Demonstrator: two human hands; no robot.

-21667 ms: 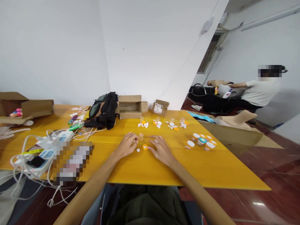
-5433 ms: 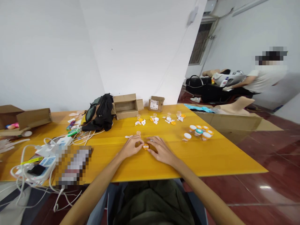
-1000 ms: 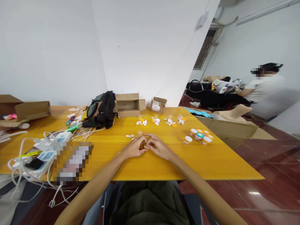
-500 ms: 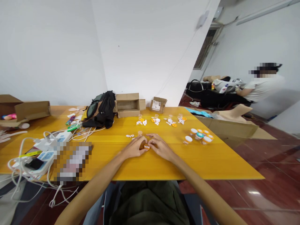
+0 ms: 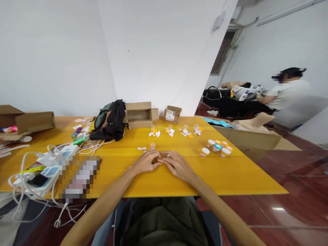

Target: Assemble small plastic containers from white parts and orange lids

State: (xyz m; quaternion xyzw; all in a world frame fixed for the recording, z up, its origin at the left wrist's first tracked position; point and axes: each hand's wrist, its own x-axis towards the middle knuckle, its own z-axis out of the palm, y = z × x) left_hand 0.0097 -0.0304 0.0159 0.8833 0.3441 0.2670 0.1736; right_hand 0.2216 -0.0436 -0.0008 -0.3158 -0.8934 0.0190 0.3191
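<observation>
My left hand [image 5: 146, 162] pinches a small orange lid [image 5: 160, 162] with white bits in it, low over the table, between thumb and fingertips. My right hand [image 5: 179, 165] is curled against the lid's other side, its thumb close to the rim. Under its bent fingers shows a small white piece [image 5: 167, 155], partly hidden. Just beyond my left hand stands a small clear cup [image 5: 152, 145]. Several loose white pieces [image 5: 141, 148] lie to its left.
Farther back lie clusters of white and orange parts [image 5: 170, 132] with clear cups. Lidded jars [image 5: 205, 152] stand to the right. Left are a black backpack [image 5: 112, 119], a phone [image 5: 80, 177] and a cabled power strip [image 5: 51, 172]. Cardboard boxes [image 5: 139, 115] line the wall. A person [image 5: 287, 92] sits far right.
My right fingers have shifted slightly down and right, and a white piece now shows beneath them. My left hand keeps its pinch on the orange lid.
</observation>
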